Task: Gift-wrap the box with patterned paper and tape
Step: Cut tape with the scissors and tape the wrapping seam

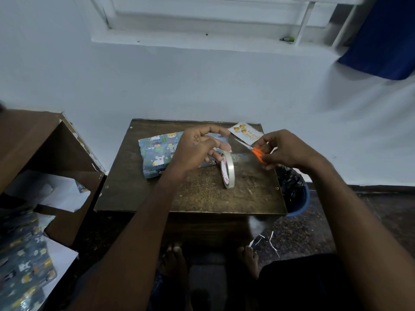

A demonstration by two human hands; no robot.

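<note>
A box wrapped in blue animal-patterned paper (157, 153) lies at the back left of the small brown table (202, 194). A roll of clear tape (227, 169) stands on edge in the middle of the table. My left hand (199, 147) hovers over the box's right end, its fingers curved and the lowest one touching the top of the roll. My right hand (285, 151) grips orange-handled scissors (251, 150), blades pointing left toward my left hand.
A small gift card (246, 132) lies at the table's back right corner. A blue bin with a black liner (294, 191) stands right of the table. Left, a brown shelf (45, 153) holds white paper; spare patterned paper (24, 265) lies below it.
</note>
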